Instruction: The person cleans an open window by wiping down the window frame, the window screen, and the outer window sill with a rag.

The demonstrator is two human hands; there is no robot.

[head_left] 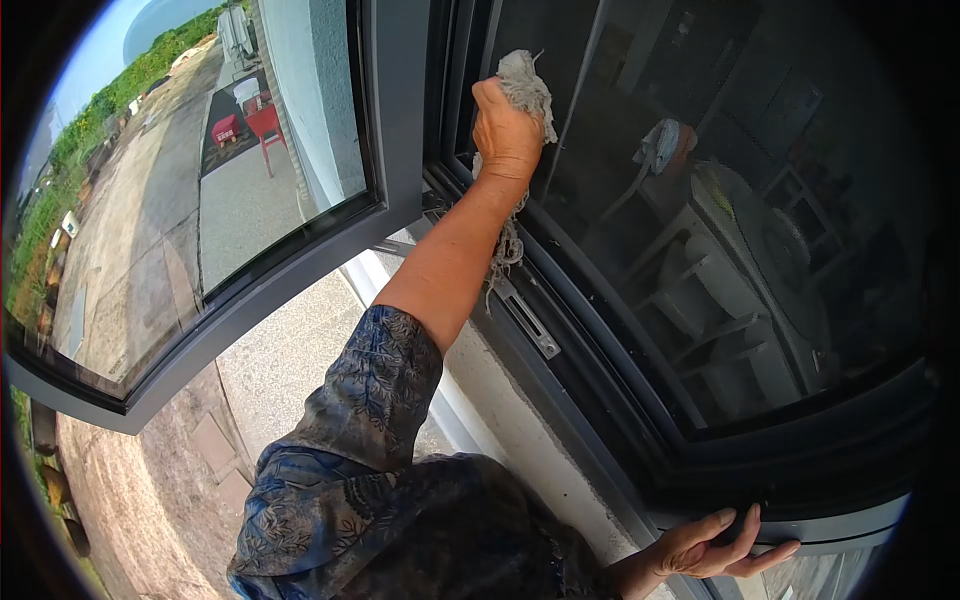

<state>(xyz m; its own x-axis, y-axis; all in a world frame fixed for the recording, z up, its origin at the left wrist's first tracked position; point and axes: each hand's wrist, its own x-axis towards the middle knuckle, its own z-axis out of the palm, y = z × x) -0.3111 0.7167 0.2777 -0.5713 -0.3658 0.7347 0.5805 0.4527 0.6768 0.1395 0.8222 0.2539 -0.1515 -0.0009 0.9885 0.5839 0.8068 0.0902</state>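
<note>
My left hand [505, 135] is closed round a crumpled grey rag [527, 88], pressed to the dark glass pane [620, 190] near its frame. Loose, frayed strands [507, 248] of the cloth dangle below my wrist, over the frame. Lower right, my right hand [715, 545] rests with fingers spread against the bottom edge of a grey window frame [830, 530]. It holds nothing that I can see.
On the left, a grey-framed window sash [270, 270] stands swung outward. A metal latch plate [530, 325] sits in the frame track below my left arm. Through the glass are a red chair [265, 125] and paving; table and chair shapes [720, 290] show in the dark pane.
</note>
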